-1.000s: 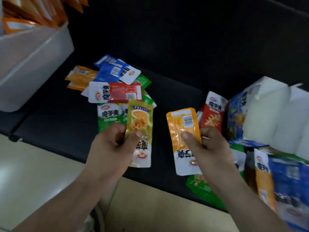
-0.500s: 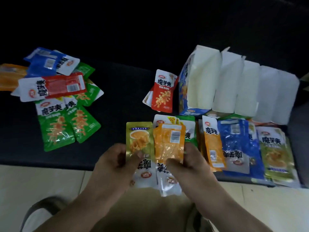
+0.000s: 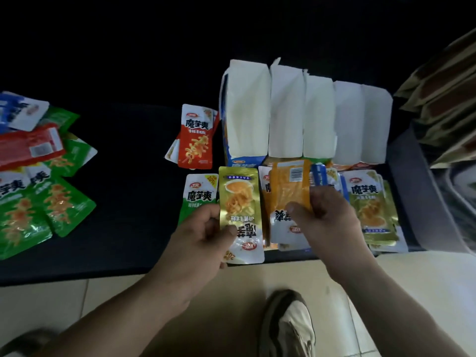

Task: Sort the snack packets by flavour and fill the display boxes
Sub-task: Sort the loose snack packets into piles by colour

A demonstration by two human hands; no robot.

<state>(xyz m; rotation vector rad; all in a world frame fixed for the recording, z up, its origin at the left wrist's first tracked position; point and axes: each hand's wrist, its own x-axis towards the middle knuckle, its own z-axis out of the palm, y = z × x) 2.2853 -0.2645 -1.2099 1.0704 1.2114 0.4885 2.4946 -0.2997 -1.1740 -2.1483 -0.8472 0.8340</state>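
A dark desk (image 3: 134, 155) carries everything. Well left of the left hand (image 3: 203, 235) lies a mixed heap (image 3: 38, 191) of green, red and blue packets, so much sorting looks undone. That hand pinches a gold packet (image 3: 239, 199), upside down. The right hand (image 3: 327, 217) pinches an orange packet (image 3: 288, 191) over sorted piles. Beyond both hands stand the display boxes (image 3: 304, 117), their insides hidden by white flaps. Packets read "魔芋爽"; a green packet (image 3: 198, 195) touching the left hand adds "20%".

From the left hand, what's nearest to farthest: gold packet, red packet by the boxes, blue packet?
1. Gold packet, held in the left hand.
2. Red packet, beyond it, beside the boxes.
3. Blue packet, far left edge.
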